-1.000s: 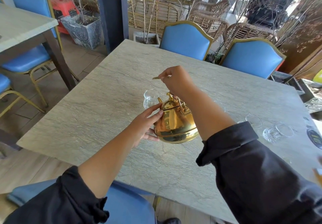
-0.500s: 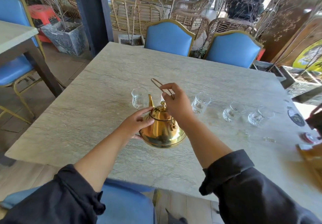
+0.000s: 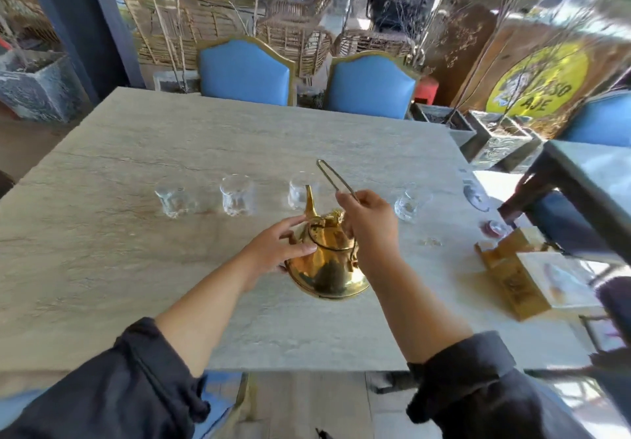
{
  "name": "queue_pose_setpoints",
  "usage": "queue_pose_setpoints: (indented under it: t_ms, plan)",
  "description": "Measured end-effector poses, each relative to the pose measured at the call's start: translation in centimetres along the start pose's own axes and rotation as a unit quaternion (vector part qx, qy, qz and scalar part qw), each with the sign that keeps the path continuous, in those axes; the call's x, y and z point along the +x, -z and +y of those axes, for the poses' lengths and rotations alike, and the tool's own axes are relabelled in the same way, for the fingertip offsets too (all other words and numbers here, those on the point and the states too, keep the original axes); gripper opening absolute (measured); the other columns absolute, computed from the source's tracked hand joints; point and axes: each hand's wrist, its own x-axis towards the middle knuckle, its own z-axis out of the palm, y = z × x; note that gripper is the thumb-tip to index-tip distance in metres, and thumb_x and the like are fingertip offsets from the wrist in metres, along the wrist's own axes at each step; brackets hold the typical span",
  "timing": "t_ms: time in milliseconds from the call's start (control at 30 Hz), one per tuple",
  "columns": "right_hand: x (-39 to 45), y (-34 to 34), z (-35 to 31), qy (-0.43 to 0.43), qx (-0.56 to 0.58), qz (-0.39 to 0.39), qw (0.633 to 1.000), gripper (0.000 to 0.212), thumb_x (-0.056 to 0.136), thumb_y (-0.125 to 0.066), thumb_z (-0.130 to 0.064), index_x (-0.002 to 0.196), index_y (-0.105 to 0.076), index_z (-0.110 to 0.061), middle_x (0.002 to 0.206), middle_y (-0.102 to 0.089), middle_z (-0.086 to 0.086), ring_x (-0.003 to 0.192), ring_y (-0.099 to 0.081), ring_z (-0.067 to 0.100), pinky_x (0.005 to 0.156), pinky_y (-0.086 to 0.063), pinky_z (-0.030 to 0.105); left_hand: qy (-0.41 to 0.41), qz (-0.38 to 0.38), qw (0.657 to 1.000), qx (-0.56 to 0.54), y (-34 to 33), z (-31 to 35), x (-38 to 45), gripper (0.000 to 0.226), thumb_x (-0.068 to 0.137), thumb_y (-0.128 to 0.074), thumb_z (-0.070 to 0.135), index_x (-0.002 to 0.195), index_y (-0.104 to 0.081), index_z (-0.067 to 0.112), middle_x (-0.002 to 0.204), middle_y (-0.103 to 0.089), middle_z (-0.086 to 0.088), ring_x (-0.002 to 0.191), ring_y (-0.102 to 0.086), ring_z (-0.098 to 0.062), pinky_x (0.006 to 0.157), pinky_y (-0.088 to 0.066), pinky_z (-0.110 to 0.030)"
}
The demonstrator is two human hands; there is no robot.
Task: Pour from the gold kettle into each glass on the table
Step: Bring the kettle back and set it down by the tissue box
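Note:
The gold kettle (image 3: 329, 262) hangs tilted just above the stone table (image 3: 136, 233), its spout pointing away toward a row of clear glasses. My right hand (image 3: 370, 221) grips the kettle's thin wire handle, which sticks up and back. My left hand (image 3: 280, 245) presses against the kettle's left side near the spout. Glasses stand in a line across the table: one at the left (image 3: 172, 199), a second (image 3: 235, 194), a third (image 3: 298, 194) just behind the spout tip, and one to the right (image 3: 409, 203). The image is blurred by motion.
Two blue chairs (image 3: 247, 71) stand at the far side of the table. A gold box (image 3: 512, 271) lies at the table's right edge, with a small red-topped item (image 3: 491, 228) near it. Another table (image 3: 594, 179) stands close on the right. Planters and wicker chairs fill the background.
The view has swung right, bringing more glasses and the box into sight. The kettle has moved right along the row of glasses, and both hands keep their hold on it.

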Motion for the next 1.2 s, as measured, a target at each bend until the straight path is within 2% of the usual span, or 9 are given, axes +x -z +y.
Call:
queue_pose_setpoints:
  t_ms: [100,200,333,467,600,700,833,1067,1200]
  plan:
    - [0.9,5.2,0.9,-0.006,0.004,0.032,0.999,0.023,0.082,-0.07,-0.025,0.064,-0.055,-0.019,0.05,-0.051,-0.003,0.044,-0.043,0.013,0.047,-0.036,0.025,-0.006,-0.017,1.0,0.001,-5.4,1.0,1.8,0.071,0.082,-0.079,0.027,0.144,-0.045,0.036,0.137,-0.05,0.002,0.115,-0.061,-0.023,0.095,-0.056,-0.048]
    - [1.8,10.2,1.9,-0.01,0.021,0.06,0.998,0.028,0.081,-0.071,-0.026,0.062,-0.051,-0.018,0.049,-0.048,-0.001,0.045,-0.04,0.015,0.05,-0.035,0.028,-0.009,-0.031,0.999,-0.008,-10.6,2.1,3.3,0.074,0.083,-0.078,0.025,0.147,-0.042,0.034,0.131,-0.046,0.004,0.111,-0.058,-0.021,0.093,-0.054,-0.04]
    - [3.1,15.9,3.3,-0.02,0.017,0.085,0.996,0.024,0.079,-0.07,-0.028,0.064,-0.055,-0.017,0.048,-0.049,-0.002,0.047,-0.041,0.016,0.056,-0.036,0.033,-0.015,-0.053,0.998,0.004,-16.9,2.7,5.4,0.072,0.084,-0.077,0.026,0.146,-0.043,0.032,0.135,-0.05,0.003,0.112,-0.063,-0.021,0.095,-0.055,-0.038]
    - [4.0,20.2,4.9,-0.036,0.015,0.101,0.994,0.024,0.079,-0.071,-0.028,0.063,-0.056,-0.018,0.051,-0.05,-0.001,0.051,-0.044,0.016,0.059,-0.038,0.033,-0.029,-0.058,0.997,0.044,-21.8,3.0,6.8,0.066,0.086,-0.074,0.026,0.145,-0.045,0.029,0.141,-0.054,-0.004,0.111,-0.06,-0.017,0.078,-0.05,-0.021]
    - [4.6,23.1,6.6,-0.05,0.022,0.102,0.993,0.022,0.08,-0.071,-0.03,0.066,-0.058,-0.018,0.053,-0.05,0.0,0.05,-0.043,0.015,0.052,-0.037,0.029,-0.023,-0.048,0.996,0.076,-24.9,2.7,8.0,0.068,0.085,-0.075,0.027,0.146,-0.046,0.029,0.144,-0.053,-0.006,0.124,-0.054,-0.021,0.101,-0.049,-0.035]
    - [4.8,24.4,7.6,-0.054,0.029,0.101,0.993,0.022,0.081,-0.071,-0.029,0.068,-0.057,-0.017,0.052,-0.049,-0.001,0.047,-0.042,0.013,0.05,-0.037,0.026,-0.021,-0.044,0.994,0.1,-26.3,2.4,8.7,0.07,0.083,-0.076,0.028,0.146,-0.046,0.029,0.147,-0.052,-0.005,0.132,-0.05,-0.024,0.109,-0.044,-0.041]
    - [4.8,25.5,8.5,-0.053,0.058,0.105,0.991,0.027,0.081,-0.07,-0.026,0.065,-0.051,-0.017,0.049,-0.047,-0.001,0.045,-0.04,0.013,0.048,-0.035,0.025,-0.028,-0.032,0.991,0.125,-27.4,2.3,9.2,0.068,0.084,-0.075,0.026,0.146,-0.047,0.029,0.149,-0.05,-0.003,0.139,-0.044,-0.024,0.111,-0.038,-0.038]
    - [4.7,25.8,9.4,-0.043,0.066,0.089,0.993,0.021,0.085,-0.068,-0.024,0.075,-0.054,-0.012,0.047,-0.047,-0.001,0.035,-0.039,0.006,0.037,-0.035,0.015,-0.025,-0.011,0.988,0.149,-28.0,2.4,9.5,0.068,0.087,-0.072,0.022,0.148,-0.044,0.03,0.153,-0.046,-0.004,0.139,-0.043,-0.025,0.109,-0.037,-0.037]
    - [4.6,25.6,10.3,-0.044,0.092,0.085,0.991,0.025,0.085,-0.068,-0.025,0.071,-0.051,-0.013,0.046,-0.048,0.001,0.037,-0.041,0.011,0.044,-0.035,0.023,-0.029,-0.015,0.989,0.143,-28.1,2.3,9.5,0.071,0.087,-0.071,0.015,0.15,-0.041,0.028,0.157,-0.041,-0.005,0.143,-0.039,-0.026,0.116,-0.034,-0.044]
